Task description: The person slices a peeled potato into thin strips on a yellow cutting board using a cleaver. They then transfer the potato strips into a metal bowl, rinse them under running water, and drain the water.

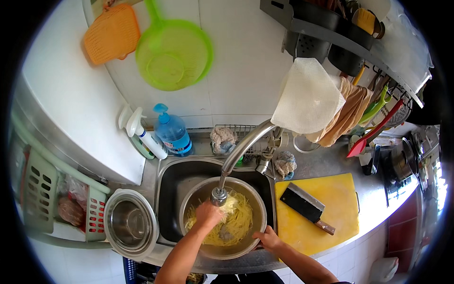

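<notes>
A round metal basin [260,213] with pale yellow shredded strips [241,216] sits over the front of the stainless steel sink [170,184]. My left hand [209,214] is inside the basin, among the strips below the tap head [219,196]; its fingers are partly hidden, so I cannot tell whether they grip any. My right hand [268,238] holds the basin's lower right rim. The curved metal tap [244,145] reaches over the basin from behind. To the right, a cleaver [303,203] with a wooden handle lies on a yellow cutting board [340,198].
Nested bowls [152,227] stand left of the sink, beside a green plastic basket [39,191]. Behind the sink are a blue pump bottle [173,136], a white spray bottle [152,142] and a wire rack [244,133]. Cloths [308,96] hang above the tap, near hanging utensils.
</notes>
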Demonstrator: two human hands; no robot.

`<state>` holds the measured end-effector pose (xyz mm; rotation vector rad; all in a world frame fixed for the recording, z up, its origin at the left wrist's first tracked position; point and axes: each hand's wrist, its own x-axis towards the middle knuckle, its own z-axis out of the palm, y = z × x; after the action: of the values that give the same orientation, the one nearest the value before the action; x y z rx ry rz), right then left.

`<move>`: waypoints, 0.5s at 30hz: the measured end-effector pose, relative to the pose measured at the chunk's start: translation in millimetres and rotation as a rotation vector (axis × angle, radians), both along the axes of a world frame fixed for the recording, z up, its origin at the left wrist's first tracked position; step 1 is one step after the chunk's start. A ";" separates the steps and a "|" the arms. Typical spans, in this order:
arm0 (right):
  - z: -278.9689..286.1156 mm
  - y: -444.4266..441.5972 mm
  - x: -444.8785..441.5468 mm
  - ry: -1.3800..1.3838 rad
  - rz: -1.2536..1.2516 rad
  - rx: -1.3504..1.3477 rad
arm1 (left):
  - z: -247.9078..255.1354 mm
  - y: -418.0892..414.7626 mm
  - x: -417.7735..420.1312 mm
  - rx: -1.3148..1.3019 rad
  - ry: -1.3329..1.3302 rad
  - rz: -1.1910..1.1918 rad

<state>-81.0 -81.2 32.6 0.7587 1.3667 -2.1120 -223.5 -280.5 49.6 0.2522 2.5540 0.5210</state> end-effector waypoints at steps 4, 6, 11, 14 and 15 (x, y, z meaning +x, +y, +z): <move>-3.7 -3.3 -2.9 0.020 -0.030 -0.037 | -11.3 -3.2 19.1 0.160 0.230 -0.221; -5.7 -4.2 -3.3 0.021 -0.026 -0.052 | -8.0 3.8 19.7 0.137 0.104 -0.225; -7.0 -12.3 -4.9 0.016 0.015 -0.030 | -2.5 43.8 7.3 0.045 -0.069 -0.017; -13.2 -9.6 -3.5 0.033 -0.052 -0.004 | -2.5 44.6 24.7 -0.041 0.058 -0.345; -12.0 -8.9 -4.3 0.042 -0.054 -0.001 | -5.8 36.9 30.5 -0.035 0.058 -0.464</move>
<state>-85.3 -90.1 20.6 0.7631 1.3810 -2.1817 -193.0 -243.6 43.8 0.8305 2.4406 0.2923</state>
